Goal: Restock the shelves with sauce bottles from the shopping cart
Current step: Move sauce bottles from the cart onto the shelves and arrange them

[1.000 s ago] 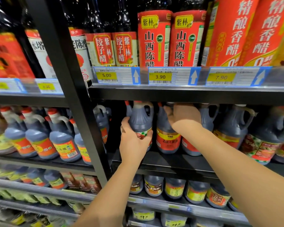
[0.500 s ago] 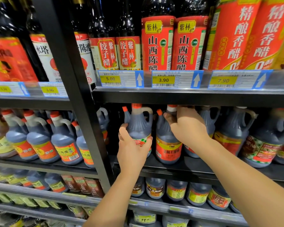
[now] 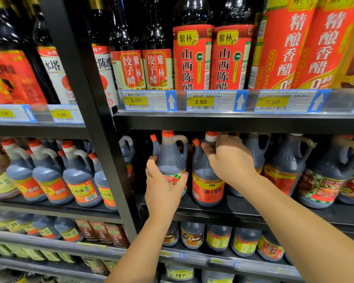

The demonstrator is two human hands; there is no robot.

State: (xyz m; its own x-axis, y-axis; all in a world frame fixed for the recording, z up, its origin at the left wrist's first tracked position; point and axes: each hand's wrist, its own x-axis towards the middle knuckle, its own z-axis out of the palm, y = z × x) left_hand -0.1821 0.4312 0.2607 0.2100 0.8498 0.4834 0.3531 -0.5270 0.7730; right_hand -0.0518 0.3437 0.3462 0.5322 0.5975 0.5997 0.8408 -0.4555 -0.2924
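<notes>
Gripping two sauce jugs at the middle shelf's left end.
Clasping the left jug's belly with the left hand, curling the right hand over the red-labelled jug's neck; both upright.

Both bare forearms reach up and forward. The left hand, below-left of the 3.90 tag, wraps the belly of a jug. The right hand, straight below the tag, grips the neck of a second jug.
</notes>
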